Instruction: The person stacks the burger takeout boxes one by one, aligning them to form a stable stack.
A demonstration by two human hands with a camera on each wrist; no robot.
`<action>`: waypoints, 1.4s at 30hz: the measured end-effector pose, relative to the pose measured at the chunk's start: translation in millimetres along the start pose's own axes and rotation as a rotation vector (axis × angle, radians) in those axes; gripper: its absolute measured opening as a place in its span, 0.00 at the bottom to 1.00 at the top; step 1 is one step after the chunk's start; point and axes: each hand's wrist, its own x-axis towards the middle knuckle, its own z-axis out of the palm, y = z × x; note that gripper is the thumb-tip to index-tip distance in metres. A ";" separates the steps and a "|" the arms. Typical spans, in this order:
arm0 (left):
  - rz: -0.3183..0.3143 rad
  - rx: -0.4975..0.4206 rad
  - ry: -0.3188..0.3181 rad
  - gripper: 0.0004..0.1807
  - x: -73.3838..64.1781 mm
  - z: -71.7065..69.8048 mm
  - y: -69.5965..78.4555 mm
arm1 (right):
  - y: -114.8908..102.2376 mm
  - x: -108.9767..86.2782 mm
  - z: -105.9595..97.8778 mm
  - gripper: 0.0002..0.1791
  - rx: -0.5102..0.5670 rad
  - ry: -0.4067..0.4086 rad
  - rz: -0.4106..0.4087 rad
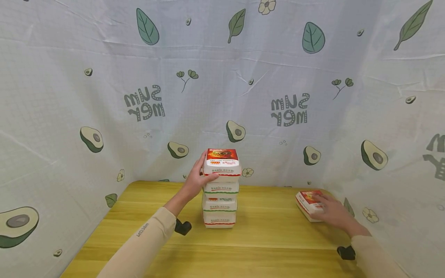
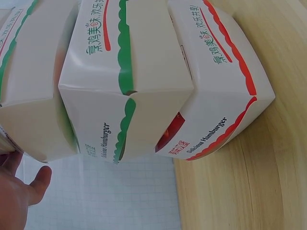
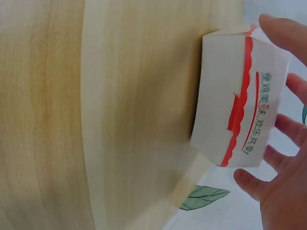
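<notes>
A stack of several white hamburger boxes stands on the wooden table, some with green wavy trim and some with red. My left hand grips the top box, a red-trimmed one with a burger picture on its lid, its thumb across the front. In the left wrist view, part of the left hand shows beside the upper boxes. Toward the table's right end, my right hand holds another red-trimmed hamburger box from above. Thumb and fingers span that box in the right wrist view.
The wooden table ends at a hanging cloth printed with avocados and leaves, which surrounds the back and both sides. Dark wrist devices show by both sleeves. The stack stands left of the single box.
</notes>
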 end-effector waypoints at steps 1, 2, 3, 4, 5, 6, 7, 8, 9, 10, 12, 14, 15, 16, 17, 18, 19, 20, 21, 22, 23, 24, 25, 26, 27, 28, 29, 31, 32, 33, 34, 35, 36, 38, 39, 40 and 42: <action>-0.003 -0.001 0.001 0.50 0.0 0.3 0.0 | 0.8 -0.2 0.3 0.48 -0.004 -0.001 -0.002; -0.006 -0.002 0.003 0.50 0.0 0.3 -0.1 | 1.2 -0.5 0.6 0.47 -0.007 -0.003 -0.003; -0.008 -0.003 0.003 0.50 -0.1 0.4 0.1 | 1.7 -0.8 1.1 0.47 -0.009 -0.005 -0.003; -0.011 -0.005 0.003 0.50 -0.2 0.4 0.2 | 2.2 -0.9 1.6 0.47 -0.012 -0.006 -0.004; -0.013 -0.008 0.002 0.50 -0.1 0.4 0.1 | 2.8 -0.9 2.2 0.47 -0.013 -0.007 -0.006; -0.013 -0.010 0.001 0.51 -0.1 0.4 -0.1 | 3.3 -1.1 2.8 0.48 -0.017 -0.007 -0.008; -0.014 -0.011 -0.001 0.51 0.0 0.4 -0.2 | 3.7 -1.3 3.4 0.48 -0.020 -0.006 -0.010; -0.014 -0.011 -0.003 0.51 -0.1 0.3 -0.2 | 3.8 -1.7 3.9 0.49 -0.023 -0.006 -0.010; -0.013 -0.011 -0.004 0.51 -0.1 0.3 -0.2 | 4.3 -1.9 4.5 0.50 -0.025 -0.004 -0.014; -0.013 -0.009 -0.005 0.51 -0.1 0.2 -0.2 | 4.8 -2.1 5.0 0.51 -0.025 -0.002 -0.019; -0.013 -0.005 -0.005 0.51 -0.2 0.0 -0.2 | 5.8 -2.7 5.9 0.53 -0.024 0.001 -0.026; -0.011 0.000 -0.004 0.51 -0.3 -0.1 -0.2 | 7.2 -2.9 7.2 0.54 -0.019 0.004 -0.028; -0.009 0.002 -0.004 0.51 -0.3 -0.2 -0.2 | 8.1 -2.9 8.0 0.54 -0.016 0.006 -0.030; -0.009 0.003 -0.004 0.51 -0.3 -0.2 -0.3 | 9.3 -2.6 9.0 0.54 -0.015 0.005 -0.030; -0.009 0.003 -0.004 0.51 -0.3 -0.3 -0.4 | 10.6 -2.4 10.0 0.54 -0.015 0.004 -0.030; -0.008 0.003 -0.004 0.51 -0.3 -0.2 -0.4 | 11.9 -2.2 10.9 0.53 -0.010 0.003 -0.029; -0.009 0.003 -0.004 0.51 -0.3 -0.2 -0.5 | 13.0 -2.2 11.7 0.53 -0.005 0.001 -0.024; -0.008 0.002 -0.005 0.51 -0.2 -0.3 -0.5 | 14.1 -2.1 12.4 0.52 -0.001 -0.001 -0.023; -0.010 0.001 -0.005 0.51 -0.2 -0.3 -0.5 | 15.1 -2.0 13.0 0.51 0.003 -0.003 -0.021; -0.010 0.000 -0.005 0.50 -0.2 -0.3 -0.5 | 16.0 -1.9 13.5 0.50 0.005 -0.004 -0.020; -0.009 -0.002 -0.006 0.50 -0.2 -0.2 -0.5 | 16.6 -2.1 13.9 0.50 0.008 -0.006 -0.018; -0.010 -0.003 -0.006 0.50 -0.2 -0.2 -0.4 | 16.9 -2.4 14.0 0.49 0.010 -0.007 -0.016; -0.011 -0.004 -0.006 0.50 -0.3 -0.1 -0.3 | 17.1 -2.6 14.2 0.49 0.005 -0.007 -0.015; -0.011 -0.006 -0.005 0.50 -0.4 0.0 -0.2 | 17.3 -2.8 14.3 0.49 0.000 -0.007 -0.015; -0.013 -0.007 -0.005 0.50 -0.6 0.1 0.0 | 17.4 -3.3 14.3 0.49 -0.005 -0.007 -0.015; -0.013 -0.008 -0.004 0.50 -0.8 0.3 0.3 | 17.6 -3.7 14.2 0.49 -0.011 -0.008 -0.015; -0.015 -0.010 -0.003 0.50 -0.8 0.4 0.4 | 17.9 -4.1 14.2 0.49 -0.014 -0.009 -0.015; -0.013 -0.012 -0.003 0.50 -0.6 0.7 0.3 | 18.6 -5.1 14.0 0.48 -0.024 -0.009 -0.015; -0.012 -0.012 -0.003 0.50 -0.5 0.8 0.4 | 19.2 -5.4 14.1 0.48 -0.025 -0.010 -0.016; -0.011 -0.011 -0.004 0.50 -0.4 0.8 0.5 | 19.8 -5.6 14.4 0.48 -0.026 -0.011 -0.016; -0.011 -0.013 -0.003 0.50 -0.1 0.8 0.4 | 20.4 -5.8 14.7 0.48 -0.025 -0.011 -0.018; -0.010 -0.013 -0.003 0.50 0.1 0.7 0.4 | 20.8 -6.0 14.9 0.48 -0.022 -0.008 -0.019; -0.010 -0.012 -0.004 0.50 0.3 0.7 0.6 | 21.0 -6.3 15.1 0.47 -0.020 -0.005 -0.023; -0.012 -0.012 -0.006 0.51 0.5 0.5 1.3 | 21.4 -6.3 15.5 0.47 -0.015 0.001 -0.031; -0.011 -0.012 -0.006 0.51 0.8 0.5 1.4 | 21.1 -6.6 15.5 0.47 -0.011 0.004 -0.033; -0.009 -0.012 -0.007 0.51 1.0 0.5 1.4 | 20.8 -6.9 15.3 0.46 -0.007 0.006 -0.037; -0.007 -0.011 -0.010 0.51 1.5 0.6 1.4 | 19.6 -7.6 14.8 0.46 0.001 0.008 -0.044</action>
